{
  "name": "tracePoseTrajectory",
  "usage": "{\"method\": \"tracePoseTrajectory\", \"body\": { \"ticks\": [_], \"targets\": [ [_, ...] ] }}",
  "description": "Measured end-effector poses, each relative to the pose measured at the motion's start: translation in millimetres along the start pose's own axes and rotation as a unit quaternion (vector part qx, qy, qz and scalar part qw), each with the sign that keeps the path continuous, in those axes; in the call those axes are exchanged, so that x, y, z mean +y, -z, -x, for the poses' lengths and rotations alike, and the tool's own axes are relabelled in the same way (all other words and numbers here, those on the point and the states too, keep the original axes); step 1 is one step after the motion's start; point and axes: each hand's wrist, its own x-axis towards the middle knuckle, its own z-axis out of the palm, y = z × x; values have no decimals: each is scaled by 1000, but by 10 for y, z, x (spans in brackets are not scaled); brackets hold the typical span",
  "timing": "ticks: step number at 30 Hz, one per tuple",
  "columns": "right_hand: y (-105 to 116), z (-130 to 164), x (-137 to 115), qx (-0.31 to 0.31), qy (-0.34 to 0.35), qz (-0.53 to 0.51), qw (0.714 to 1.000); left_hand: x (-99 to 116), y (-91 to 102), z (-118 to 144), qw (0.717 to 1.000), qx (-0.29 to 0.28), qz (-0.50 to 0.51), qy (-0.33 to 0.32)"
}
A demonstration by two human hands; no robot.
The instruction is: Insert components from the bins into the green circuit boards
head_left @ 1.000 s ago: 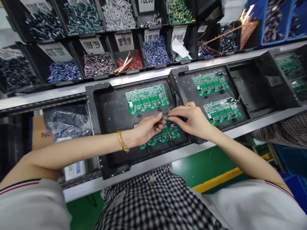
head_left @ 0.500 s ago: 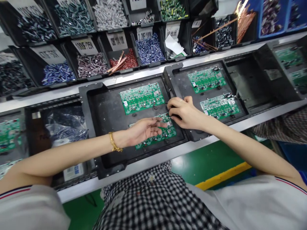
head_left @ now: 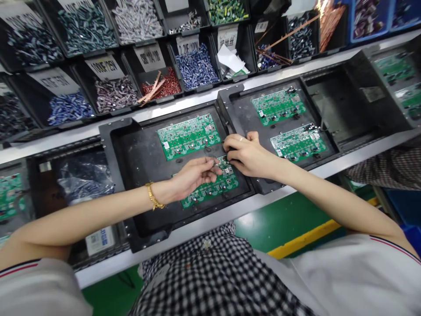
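The near green printed circuit board (head_left: 213, 186) lies in the front half of the black moulded plastic tray (head_left: 138, 153), below a second green board (head_left: 188, 136). The left hand (head_left: 194, 174) pinches a small dark component (head_left: 215, 163) over the near board's top edge. The right hand (head_left: 248, 153) rests curled at the board's right corner; whether it holds anything, I cannot tell.

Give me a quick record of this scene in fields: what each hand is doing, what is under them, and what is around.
left hand: over the near circuit board, fingers pinched on a small part, too small to identify
right hand: curled at the board's far right corner
tray: black tray holding two green boards, the far board untouched
neighbouring tray: to the right, two more boards
behind: bins of small parts with labels
wrist: gold bracelet on the left
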Motion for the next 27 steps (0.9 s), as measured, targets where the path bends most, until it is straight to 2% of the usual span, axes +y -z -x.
{"method": "tracePoseTrajectory", "body": {
  "ticks": [4,10,14,16,17,18,19,20,21,24,27],
  "targets": [
    [35,24,-61,13,3,41,999,33,23,-8,999,16,27,37],
    [173,-64,-236,83,-47,-87,992,68,-16,-17,995,11,86,44],
    [283,-251,-294,78,-28,-62,995,195,23,18,995,13,91,35],
    [343,-389,-168,65,-33,-40,997,431,194,40,998,2,43,34],
    [368,-471,-59,61,-40,-29,997,600,328,45,1000,14,9,0],
    [386,-560,73,62,-52,-17,997,793,491,44,997,34,-26,-66],
    [393,-653,217,62,-65,-2,996,1000,675,33,978,91,-58,-180],
    [387,-746,363,53,-65,2,997,1206,871,11,934,142,-72,-320],
    [370,-835,497,37,-55,-4,998,1396,1066,-24,897,156,-71,-407],
    [271,-1031,763,2,-30,-52,998,1772,1552,-176,918,147,-27,-367],
    [174,-1098,819,-8,-29,-91,995,1852,1791,-301,938,143,-11,-315]
  ]
}}
